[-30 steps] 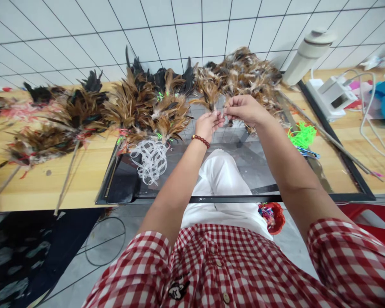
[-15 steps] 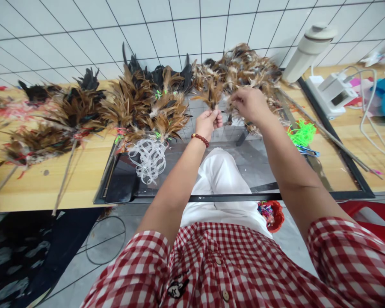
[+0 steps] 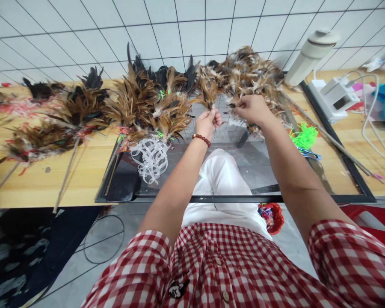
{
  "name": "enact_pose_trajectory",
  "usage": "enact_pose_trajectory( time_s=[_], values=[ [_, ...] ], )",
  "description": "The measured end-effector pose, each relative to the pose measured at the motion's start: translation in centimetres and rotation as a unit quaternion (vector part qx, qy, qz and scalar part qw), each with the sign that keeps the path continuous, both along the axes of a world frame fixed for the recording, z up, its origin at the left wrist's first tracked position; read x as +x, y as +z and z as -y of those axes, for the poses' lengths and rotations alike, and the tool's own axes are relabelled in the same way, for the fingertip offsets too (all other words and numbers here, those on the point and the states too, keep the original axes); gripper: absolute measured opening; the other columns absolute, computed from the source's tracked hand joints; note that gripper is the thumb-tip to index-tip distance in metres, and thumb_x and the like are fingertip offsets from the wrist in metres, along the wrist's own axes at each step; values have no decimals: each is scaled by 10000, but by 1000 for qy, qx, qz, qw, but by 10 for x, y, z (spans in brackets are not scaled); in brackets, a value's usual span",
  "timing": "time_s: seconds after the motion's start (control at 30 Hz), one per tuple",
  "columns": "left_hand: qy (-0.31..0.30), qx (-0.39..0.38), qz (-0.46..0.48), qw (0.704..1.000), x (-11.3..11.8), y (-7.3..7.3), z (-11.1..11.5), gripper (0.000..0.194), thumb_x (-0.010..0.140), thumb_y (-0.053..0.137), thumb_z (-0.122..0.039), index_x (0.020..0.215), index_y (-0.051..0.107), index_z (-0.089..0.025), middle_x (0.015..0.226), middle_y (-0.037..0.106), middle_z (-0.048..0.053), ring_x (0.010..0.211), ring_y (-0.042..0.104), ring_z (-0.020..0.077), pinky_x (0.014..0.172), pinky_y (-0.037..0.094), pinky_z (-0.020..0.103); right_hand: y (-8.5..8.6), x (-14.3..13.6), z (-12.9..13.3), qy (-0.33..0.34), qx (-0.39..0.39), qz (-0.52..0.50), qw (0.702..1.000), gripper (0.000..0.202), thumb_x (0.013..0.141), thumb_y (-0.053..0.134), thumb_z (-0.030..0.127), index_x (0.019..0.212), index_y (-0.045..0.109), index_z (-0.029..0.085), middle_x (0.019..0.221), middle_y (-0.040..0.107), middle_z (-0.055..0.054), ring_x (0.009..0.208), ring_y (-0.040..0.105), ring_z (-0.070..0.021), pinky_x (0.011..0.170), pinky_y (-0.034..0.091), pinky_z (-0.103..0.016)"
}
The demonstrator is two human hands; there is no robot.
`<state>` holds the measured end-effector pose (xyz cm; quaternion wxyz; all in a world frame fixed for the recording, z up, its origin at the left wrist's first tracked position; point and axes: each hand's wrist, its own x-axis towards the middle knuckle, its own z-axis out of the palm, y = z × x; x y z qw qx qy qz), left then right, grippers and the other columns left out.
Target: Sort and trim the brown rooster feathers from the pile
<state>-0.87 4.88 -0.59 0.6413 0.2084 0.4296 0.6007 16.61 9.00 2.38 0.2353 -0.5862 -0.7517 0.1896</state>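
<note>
My left hand [image 3: 207, 123], with a dark red bead bracelet at the wrist, pinches the base of a small bunch of brown feathers [image 3: 208, 94]. The bunch points up toward the wall. To its right, my right hand [image 3: 249, 108] has its fingers pressed together at the near edge of a large pile of loose brown feathers [image 3: 253, 72]; what they hold, if anything, is too small to make out. Several brown and black feather bundles [image 3: 131, 98] lie left of my hands, some tied with green. A tangle of clear ribbon [image 3: 152, 160] lies below them.
A black-framed glass panel [image 3: 211, 199] lies under my arms, with a black phone [image 3: 123, 177] on it. Rightward are green ties [image 3: 304, 136], a blue tool [image 3: 311, 155], thin sticks [image 3: 333, 139], a white bottle [image 3: 309, 57] and a power strip [image 3: 327, 100]. Stemmed feather bundles [image 3: 80, 102] lie left.
My right hand has moved slightly down, its fingers now lower against the feather pile. My left hand still holds the small bunch, which looks narrower. The view has shifted a little.
</note>
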Motion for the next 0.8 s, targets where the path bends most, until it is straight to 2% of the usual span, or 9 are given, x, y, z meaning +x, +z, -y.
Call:
enact_pose_trajectory(
  time_s=[0.07,0.13,0.2,0.27,0.37,0.43,0.6,0.7,0.8],
  values=[
    [-1,1,-2,1000,0,1,1,192,1012,595,-145,824,634,-142,618,631,-47,551,598,28,681,525,170,6,-3,3,-37,-105,-163,980,184,832,738,172,699,614,195,702,705,-59,704,681,-193,700,555,-334],
    [-7,-1,-7,1000,0,2,2,192,1015,591,-146,828,633,-143,629,643,-46,558,608,28,707,535,174,12,-8,7,-43,-183,-288,939,279,827,779,176,656,559,195,704,709,-52,665,676,-157,653,561,-298],
    [-20,-4,-14,1000,0,3,3,172,1009,607,-157,840,637,-143,652,668,-38,584,632,29,753,552,179,15,-13,9,-30,-202,-355,912,296,823,813,202,649,574,187,714,710,-44,637,656,-127,604,537,-257],
    [-36,-6,-24,999,0,4,5,157,1007,617,-176,855,643,-143,683,699,-25,624,663,35,802,568,186,12,-17,8,-12,-180,-379,908,285,817,837,242,651,613,181,657,666,-14,571,587,-96,542,471,-224],
    [-54,-12,-37,998,-1,4,6,146,1005,629,-203,871,645,-145,710,723,-7,702,710,56,849,576,194,1,-23,4,17,-113,-357,927,314,814,841,316,626,626,186,556,556,29,508,465,-79,513,384,-232],
    [-62,-17,-42,997,-1,5,6,142,994,652,-214,869,641,-146,718,728,-1,738,729,69,848,576,194,-7,-27,2,34,-63,-316,946,319,825,818,342,620,627,189,552,522,34,536,460,-93,549,386,-254],
    [-76,-15,-46,996,1,8,8,209,966,697,-204,786,606,-148,664,679,-22,589,634,43,715,542,179,-16,-33,0,55,61,-163,983,169,862,717,327,758,732,195,787,682,-36,822,640,-194,781,507,-335],
    [-89,-8,-56,994,1,8,9,243,968,688,-185,747,593,-152,634,635,-38,551,577,31,662,506,166,-15,-32,-1,72,75,-106,989,207,897,672,380,868,784,208,930,744,-68,928,676,-227,856,528,-360],
    [-75,-1,-66,995,-1,7,7,219,960,707,-215,770,616,-156,626,608,-50,542,550,25,635,484,153,-12,-28,0,68,71,-80,992,277,930,635,410,930,804,191,955,766,-82,929,682,-228,852,525,-354]
  ],
)
